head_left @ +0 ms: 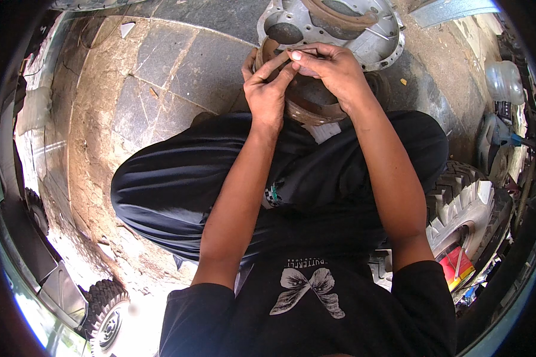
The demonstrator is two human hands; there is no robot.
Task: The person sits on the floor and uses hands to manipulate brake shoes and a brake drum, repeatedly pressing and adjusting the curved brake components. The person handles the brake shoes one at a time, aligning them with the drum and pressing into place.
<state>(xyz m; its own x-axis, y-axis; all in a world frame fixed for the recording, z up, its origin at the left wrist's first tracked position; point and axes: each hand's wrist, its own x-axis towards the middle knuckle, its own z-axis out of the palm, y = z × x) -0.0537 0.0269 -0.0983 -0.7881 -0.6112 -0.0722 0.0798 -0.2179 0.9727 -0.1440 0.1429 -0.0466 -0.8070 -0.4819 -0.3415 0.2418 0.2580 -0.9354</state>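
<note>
My left hand (pixel 267 95) and my right hand (pixel 338 72) meet in front of me, fingertips pinched together. Between them shows a small, flat, grey-brown piece (pixel 307 71), mostly covered by the fingers; its kind I cannot make out. Right below and around the hands is a rusty curved metal band (pixel 317 112), like a brake shoe, with small holes along its edge. Part of it is hidden behind my left hand. Just beyond lies a silver cast-metal housing (pixel 387 44) with large round openings, and another rusty curved shoe (pixel 342 22) rests on it.
I sit cross-legged on a dusty tiled floor (pixel 164 53). A clear plastic jug (pixel 504 82) stands at the right, near a large knobbly tyre (pixel 467 205) and a red and yellow package (pixel 457 265). A wheel (pixel 108 321) is at the lower left.
</note>
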